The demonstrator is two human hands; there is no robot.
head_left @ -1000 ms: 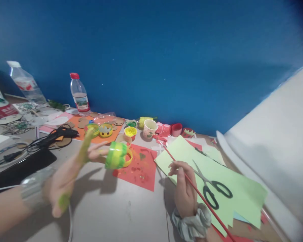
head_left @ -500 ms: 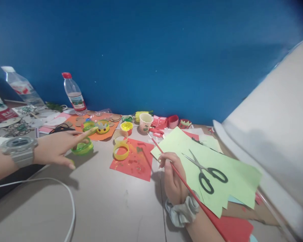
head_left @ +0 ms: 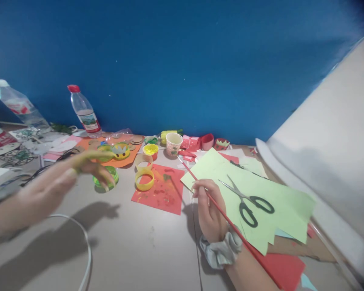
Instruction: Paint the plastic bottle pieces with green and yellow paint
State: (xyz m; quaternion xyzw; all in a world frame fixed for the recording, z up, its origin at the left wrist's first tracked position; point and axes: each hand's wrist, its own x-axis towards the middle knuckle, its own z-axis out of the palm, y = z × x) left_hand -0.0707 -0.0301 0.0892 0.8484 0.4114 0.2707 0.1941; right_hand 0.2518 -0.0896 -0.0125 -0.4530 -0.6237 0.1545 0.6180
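Note:
My right hand (head_left: 210, 206) grips a long red paintbrush (head_left: 214, 202), its tip near the paper cup (head_left: 173, 144). My left hand (head_left: 81, 171), blurred, hovers with fingers apart and holds nothing; beneath its fingertips sits a green ring (head_left: 113, 174) on the table. A yellow ring (head_left: 144, 184) rests on the left edge of a paint-marked red sheet (head_left: 166, 198), with a plain brown ring (head_left: 140, 161) behind it. Beyond stands a small cup of yellow paint (head_left: 151, 150). A yellow ring with a grey crown shape (head_left: 121, 152) lies on orange paper (head_left: 130, 161).
Scissors (head_left: 245, 200) lie on pale green paper (head_left: 288, 206) at the right. A red-capped bottle (head_left: 86, 115) stands at the back left, near another bottle (head_left: 22, 107). A white cable (head_left: 87, 242) curves across the front left. A blue wall (head_left: 182, 60) rises behind.
My left hand has lifted from beside the green ring, and its wrist has turned. My right hand has barely moved with the paintbrush. The view has shifted slightly.

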